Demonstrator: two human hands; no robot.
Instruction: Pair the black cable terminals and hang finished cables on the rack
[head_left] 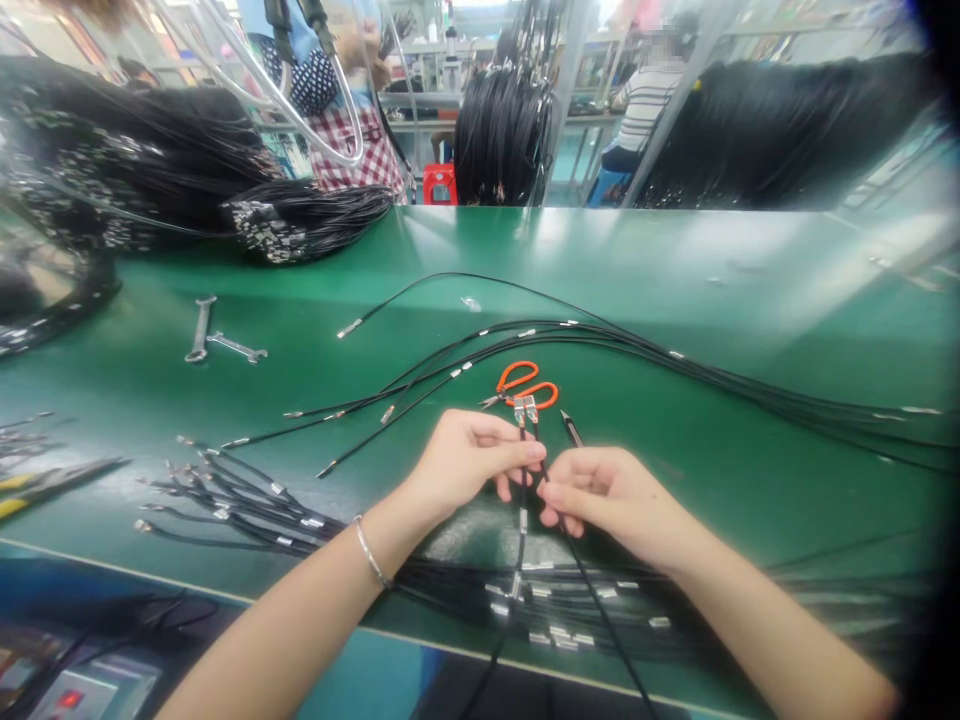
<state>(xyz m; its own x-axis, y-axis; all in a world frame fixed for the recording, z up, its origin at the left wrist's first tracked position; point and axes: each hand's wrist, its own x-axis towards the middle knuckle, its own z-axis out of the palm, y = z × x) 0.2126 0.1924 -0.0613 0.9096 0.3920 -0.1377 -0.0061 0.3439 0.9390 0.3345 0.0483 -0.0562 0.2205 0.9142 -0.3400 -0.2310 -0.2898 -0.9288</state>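
Note:
Two black cables with metal end fittings (526,409) stand side by side above the green table. My left hand (480,455) pinches the left cable (523,545) a little below its fitting. The right cable (596,595) is gripped between thumb and fingers of my right hand (592,490). Both cables run down towards me past the table's front edge. Just beyond the fittings lie orange-handled scissors (517,376), partly covered by them. A dark pen-like tool (571,429) rests behind my right hand. Under my forearms lies a bundle of black cables (247,500) with silver tags.
Loose black cables (600,335) stretch across the table (420,240). Two wrenches (201,330) lie at left, and yellow-handled pliers (52,485) near the left edge. Thick cable coils (315,215) sit at the back left; more cable (502,130) hangs behind the table. Other people are in the background.

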